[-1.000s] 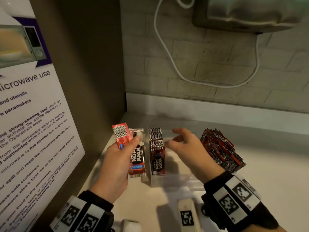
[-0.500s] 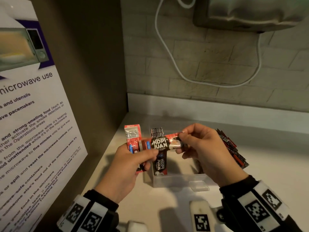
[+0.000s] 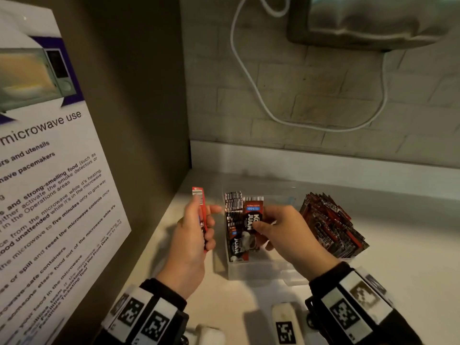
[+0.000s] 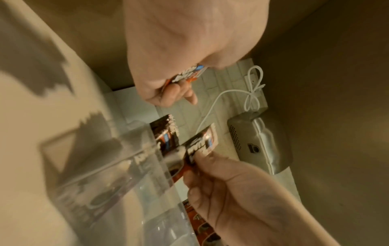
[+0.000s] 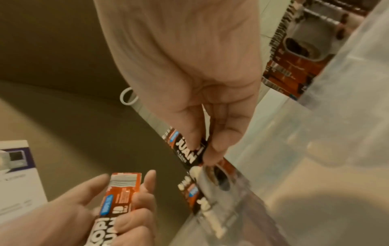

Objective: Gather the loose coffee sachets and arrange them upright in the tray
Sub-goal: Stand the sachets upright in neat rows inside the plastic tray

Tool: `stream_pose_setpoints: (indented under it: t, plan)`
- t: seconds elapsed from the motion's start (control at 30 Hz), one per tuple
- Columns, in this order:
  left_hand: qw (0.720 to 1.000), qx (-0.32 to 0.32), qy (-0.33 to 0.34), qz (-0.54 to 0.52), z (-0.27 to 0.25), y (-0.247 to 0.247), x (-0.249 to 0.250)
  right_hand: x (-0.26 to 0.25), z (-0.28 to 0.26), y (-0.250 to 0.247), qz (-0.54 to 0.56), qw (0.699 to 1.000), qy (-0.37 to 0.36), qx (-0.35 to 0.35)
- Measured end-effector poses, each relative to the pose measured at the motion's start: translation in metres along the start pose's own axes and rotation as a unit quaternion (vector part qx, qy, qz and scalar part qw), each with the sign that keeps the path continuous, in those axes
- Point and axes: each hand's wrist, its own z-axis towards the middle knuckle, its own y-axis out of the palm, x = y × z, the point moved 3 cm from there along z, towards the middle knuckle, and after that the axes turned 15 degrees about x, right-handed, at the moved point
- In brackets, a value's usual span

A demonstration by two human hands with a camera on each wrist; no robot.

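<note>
Right grip (image 3: pixel 268 229) pinches a light, floppy sachet (image 3: pixel 252 215) mid-body above the tray (image 3: pixel 258 270); left grip (image 3: pixel 196 230) clamps spare sachets (image 3: pixel 200 207). Hold near the middle.

Red-black sachets (image 3: pixel 251 220); clear tray (image 3: pixel 261 270)

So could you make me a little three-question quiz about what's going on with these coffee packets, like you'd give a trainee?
1. True or false: the right hand pinches a sachet over the clear tray.
2. Which hand grips the spare sachets held clear of the tray? A) left B) right
3. Fill in: the leaning pile of sachets lies to the ____ of the tray in the head view.

Key: 1 true. 2 A, the left hand. 3 right.
</note>
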Motion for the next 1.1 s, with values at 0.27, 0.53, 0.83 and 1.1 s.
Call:
stream_pose_setpoints:
  t: [0.27, 0.53, 0.83, 1.1]
  plan:
    - [0.999, 0.022, -0.046, -0.018, 0.003, -0.012, -0.007, 0.020, 0.004, 0.025, -0.096, 0.994, 0.025, -0.037]
    - [1.000, 0.007, -0.027, 0.013, -0.005, -0.010, -0.001, 0.021, 0.007, 0.024, -0.137, 0.989, 0.018, -0.046]
    - [0.986, -0.114, 0.072, 0.094, -0.009, -0.006, 0.008, -0.025, 0.001, -0.014, 0.168, 0.986, -0.010, 0.018]
    - [0.985, -0.148, 0.059, 0.064, -0.013, -0.001, 0.010, -0.024, 0.001, -0.025, 0.246, 0.969, 0.015, 0.015]
